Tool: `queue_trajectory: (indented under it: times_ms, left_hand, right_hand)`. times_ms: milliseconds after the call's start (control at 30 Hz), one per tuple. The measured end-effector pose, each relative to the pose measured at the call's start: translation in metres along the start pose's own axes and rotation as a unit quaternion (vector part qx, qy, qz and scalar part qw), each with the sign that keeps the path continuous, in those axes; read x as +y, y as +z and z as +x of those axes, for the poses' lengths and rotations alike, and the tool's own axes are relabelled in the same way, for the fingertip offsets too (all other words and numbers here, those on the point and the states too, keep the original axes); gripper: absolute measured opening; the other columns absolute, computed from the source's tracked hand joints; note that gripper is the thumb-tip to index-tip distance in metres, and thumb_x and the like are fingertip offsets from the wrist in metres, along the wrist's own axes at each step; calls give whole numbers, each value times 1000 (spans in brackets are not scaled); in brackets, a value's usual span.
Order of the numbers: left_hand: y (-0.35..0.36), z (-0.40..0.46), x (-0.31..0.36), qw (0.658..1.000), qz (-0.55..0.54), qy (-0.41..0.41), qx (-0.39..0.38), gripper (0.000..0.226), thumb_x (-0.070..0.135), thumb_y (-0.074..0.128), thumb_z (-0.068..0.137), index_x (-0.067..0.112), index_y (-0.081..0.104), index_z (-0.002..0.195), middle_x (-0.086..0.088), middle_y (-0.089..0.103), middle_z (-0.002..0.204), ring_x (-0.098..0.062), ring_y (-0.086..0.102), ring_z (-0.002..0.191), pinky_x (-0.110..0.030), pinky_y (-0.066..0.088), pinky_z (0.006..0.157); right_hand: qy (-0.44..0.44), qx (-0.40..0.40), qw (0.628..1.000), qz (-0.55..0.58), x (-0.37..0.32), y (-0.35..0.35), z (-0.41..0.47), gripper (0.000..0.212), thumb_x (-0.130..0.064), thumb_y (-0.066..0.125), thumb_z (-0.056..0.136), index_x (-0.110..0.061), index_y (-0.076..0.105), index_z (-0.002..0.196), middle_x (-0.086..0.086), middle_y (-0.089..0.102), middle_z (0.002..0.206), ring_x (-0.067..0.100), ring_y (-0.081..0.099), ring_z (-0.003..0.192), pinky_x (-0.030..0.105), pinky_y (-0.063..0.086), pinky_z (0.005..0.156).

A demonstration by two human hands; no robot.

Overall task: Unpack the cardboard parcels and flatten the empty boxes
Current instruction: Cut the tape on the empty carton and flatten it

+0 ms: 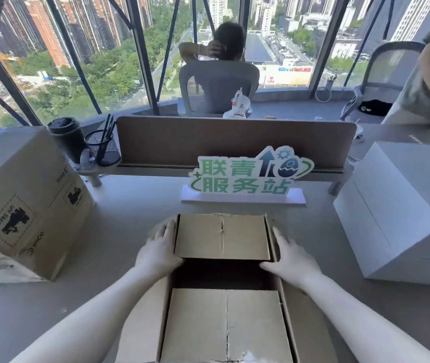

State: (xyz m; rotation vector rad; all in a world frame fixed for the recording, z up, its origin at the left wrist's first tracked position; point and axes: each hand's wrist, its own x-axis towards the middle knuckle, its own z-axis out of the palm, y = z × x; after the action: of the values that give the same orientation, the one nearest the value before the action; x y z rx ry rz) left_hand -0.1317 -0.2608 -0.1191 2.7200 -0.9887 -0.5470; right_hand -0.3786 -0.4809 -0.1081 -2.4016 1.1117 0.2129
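We have the open cardboard box [223, 284] in front of us on the grey table [119, 231], and we place everything else by it; its 2 end flaps are folded inward, the far one [221, 237] and the near one [225, 326] each showing a centre seam, and a dark gap lies between them; what is inside the box we cannot tell. Our left hand [160, 248] lies flat on the box's left side flap beside the far end flap, its fingers [165, 230] straight and spread, pressing rather than gripping; our right hand [291, 255] rests the same way on the right side flap, fingers [280, 239] extended, its thumb reaching toward the dark gap.

Left of the box stands a larger closed carton [22, 195] with black printed marks, well apart from it; right of the box sits a white box [397, 213], also apart. Just beyond the box stands a green and white sign [247, 176] on a white base; behind the sign runs a brown divider panel [234, 138]. Beyond the carton we see a dark cup [66, 137] and a mesh pen holder [104, 148]. Past the divider a person [224, 45] sits in a grey chair [217, 87] facing the windows.
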Motion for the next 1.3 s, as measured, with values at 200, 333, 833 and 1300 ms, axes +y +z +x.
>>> queue_trajectory:
  times_ms: [200,333,833,1300]
  left_hand:
    - [-21,-5,14,992,-17,69,105,60,40,60,79,28,47,137,10,51,139,-20,50,124,-33,47,88]
    - [-39,2,21,967,-176,45,178,41,49,62,87,30,63,123,8,72,108,-16,65,108,-36,49,92]
    - [-7,64,31,996,-13,72,45,57,8,35,93,33,44,143,6,41,152,-24,28,144,-45,25,117]
    - [3,-29,32,954,53,294,-31,31,41,44,98,26,70,107,11,67,114,-10,57,112,-34,27,115]
  right_hand:
    - [-66,85,983,-147,-24,-13,4,74,-54,53,92,-36,19,154,-2,40,151,27,47,130,39,44,101]
    - [-73,212,974,11,-35,-33,9,33,-54,53,94,-36,63,120,-8,72,109,22,66,103,34,51,83]
    - [-49,86,995,-19,-22,-2,90,35,-36,48,101,-32,58,134,-11,56,141,21,49,130,38,43,105]
    - [-166,77,982,-52,-13,21,-33,42,-56,42,93,-34,76,101,-9,31,159,13,11,151,32,12,119]
